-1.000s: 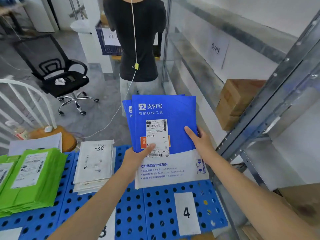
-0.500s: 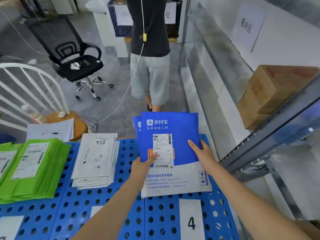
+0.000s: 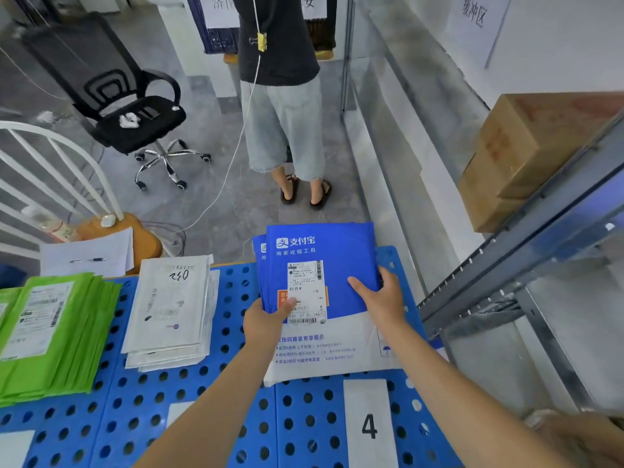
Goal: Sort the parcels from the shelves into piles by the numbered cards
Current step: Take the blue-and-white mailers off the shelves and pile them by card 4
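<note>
Two blue parcels (image 3: 341, 268) lower, two hands (image 3: 266, 324)

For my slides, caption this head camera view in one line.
Left hand and right hand hold blue parcels at the perforated table, beyond the card numbered 4.

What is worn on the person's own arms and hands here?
The left forearm and right forearm are bare, with no sleeve in view. The left hand and right hand have no gloves, and no ring, watch or wristband is visible.
</note>
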